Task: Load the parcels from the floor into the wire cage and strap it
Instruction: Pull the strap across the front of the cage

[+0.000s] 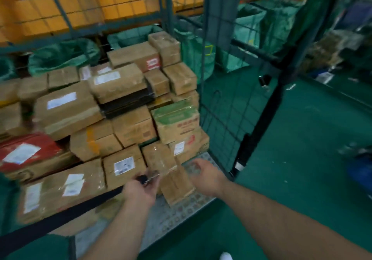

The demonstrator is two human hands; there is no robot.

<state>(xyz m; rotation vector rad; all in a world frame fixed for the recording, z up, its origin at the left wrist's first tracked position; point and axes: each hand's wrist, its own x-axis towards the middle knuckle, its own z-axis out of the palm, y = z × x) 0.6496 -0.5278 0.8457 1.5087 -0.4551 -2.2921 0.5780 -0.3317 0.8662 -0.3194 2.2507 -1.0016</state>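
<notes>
Brown cardboard parcels (124,130) are stacked inside the green wire cage (219,62), filling it from the left to its right wire side. A black strap (60,221) runs from the lower left across the front of the stack to my left hand (141,189), which is closed on the strap's black buckle end. My right hand (207,173) is open with fingers spread, just right of a small brown box (177,187) that leans tilted at the stack's front on the metal cage floor (181,215).
Green sacks (64,56) sit behind the parcels, and orange sacks (112,1) fill a cage further back. The cage's open wire door (249,106) stands at the right. Green floor (302,143) spreads right of it, with blurred clutter at the far right.
</notes>
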